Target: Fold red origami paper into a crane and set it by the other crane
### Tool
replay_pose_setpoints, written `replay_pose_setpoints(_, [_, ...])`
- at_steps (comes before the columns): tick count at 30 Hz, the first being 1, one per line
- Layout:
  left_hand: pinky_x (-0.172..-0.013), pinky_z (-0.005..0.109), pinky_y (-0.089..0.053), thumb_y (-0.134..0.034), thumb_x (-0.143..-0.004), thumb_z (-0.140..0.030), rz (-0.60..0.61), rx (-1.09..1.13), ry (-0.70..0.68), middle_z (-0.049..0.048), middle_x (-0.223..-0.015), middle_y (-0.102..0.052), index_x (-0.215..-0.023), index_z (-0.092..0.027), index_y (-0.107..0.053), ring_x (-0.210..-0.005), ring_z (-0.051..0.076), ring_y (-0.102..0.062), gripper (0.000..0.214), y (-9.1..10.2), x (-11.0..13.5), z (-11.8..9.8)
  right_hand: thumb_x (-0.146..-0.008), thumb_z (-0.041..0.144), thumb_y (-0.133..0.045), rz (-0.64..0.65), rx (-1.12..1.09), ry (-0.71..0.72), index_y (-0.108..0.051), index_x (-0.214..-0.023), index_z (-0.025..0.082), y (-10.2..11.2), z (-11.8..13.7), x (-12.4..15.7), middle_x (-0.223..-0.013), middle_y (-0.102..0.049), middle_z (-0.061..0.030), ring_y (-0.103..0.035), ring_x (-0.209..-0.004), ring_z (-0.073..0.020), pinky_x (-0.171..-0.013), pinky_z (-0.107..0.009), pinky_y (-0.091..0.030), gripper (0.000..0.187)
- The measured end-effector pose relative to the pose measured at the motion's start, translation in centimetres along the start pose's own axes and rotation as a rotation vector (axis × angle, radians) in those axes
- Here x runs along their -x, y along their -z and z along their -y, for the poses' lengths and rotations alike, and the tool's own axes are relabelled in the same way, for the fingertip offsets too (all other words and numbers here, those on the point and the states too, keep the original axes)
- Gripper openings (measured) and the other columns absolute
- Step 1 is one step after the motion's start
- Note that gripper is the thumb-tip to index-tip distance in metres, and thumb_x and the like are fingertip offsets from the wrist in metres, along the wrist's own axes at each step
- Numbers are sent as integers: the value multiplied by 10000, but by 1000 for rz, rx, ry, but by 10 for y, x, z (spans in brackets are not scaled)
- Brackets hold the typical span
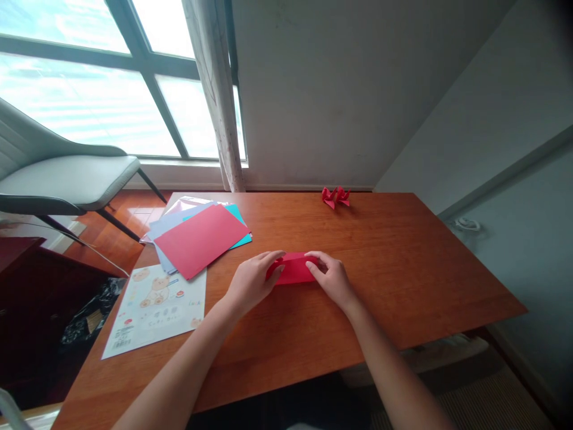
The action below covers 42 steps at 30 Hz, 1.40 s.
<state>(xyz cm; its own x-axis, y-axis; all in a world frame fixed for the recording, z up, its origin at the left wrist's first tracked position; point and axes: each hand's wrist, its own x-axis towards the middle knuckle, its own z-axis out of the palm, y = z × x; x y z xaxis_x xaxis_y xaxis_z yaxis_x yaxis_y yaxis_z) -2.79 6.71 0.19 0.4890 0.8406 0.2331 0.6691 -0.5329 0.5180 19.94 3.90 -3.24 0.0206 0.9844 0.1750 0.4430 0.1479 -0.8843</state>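
From the head camera, you look down at a brown wooden table (403, 269). Your left hand (251, 282) and your right hand (335, 279) are close together near the middle of it. Between them lies a small folded red paper (293, 270), flat on the wood.

Your left hand pinches the left end of the folded red paper, with the fingers on top and the thumb at the edge. Your right hand pinches the right end the same way, with its fingertips on the top fold. Both hands touch the paper, but they do not touch each other.

To your left is a pile of coloured sheets (199, 236) with a big red sheet on top and some blue showing under it. Just in front of the pile lies a bear sheet (156, 304), white with little bears drawn on it.

At the far edge of the table, by the wall, sits a tiny red paper figure (335, 196), well apart from your hands. A grey chair (67, 179) stands by the window (89, 77), and a curtain (215, 89) hangs next to it.
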Motion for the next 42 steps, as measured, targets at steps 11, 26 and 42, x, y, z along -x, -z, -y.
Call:
replay_pose_setpoints(11, [-1094, 500, -374, -481, -947, -288, -10, -438, -147, 149, -1464, -525, -1353, -172, -563, -1302, 330, -511, 430, -16, 34, -57, -887, 293, -573, -21, 137, 51, -701, -1066, 244, -4, -3, -5, -1017, -763, -46, -711, -880, -226, -841, -357, -556, 226])
replay_pose_setpoints(26, [-1180, 588, -179, -446, -920, -611, 84, -405, -125, 175, -1568, -380, -1515, -170, -385, -1460, 381, -300, 743, -37, 53, -64, -924, 137, -533, 180, 440, 351, -743, -1007, 218, 1, 6, -42, -998, -703, -73, -623, -959, -210, -919, -360, -508, 240])
replay_pose_setpoints(42, [-1179, 619, -158, -423, -915, -637, 140, -394, -71, 181, -1573, -368, -1525, -173, -364, -1466, 387, -286, 768, -42, 53, -70, -842, 22, -530, 367, 467, 301, -755, -882, 212, -7, 21, -47, -913, -708, -50, -637, -906, -192, -868, -309, -494, 298])
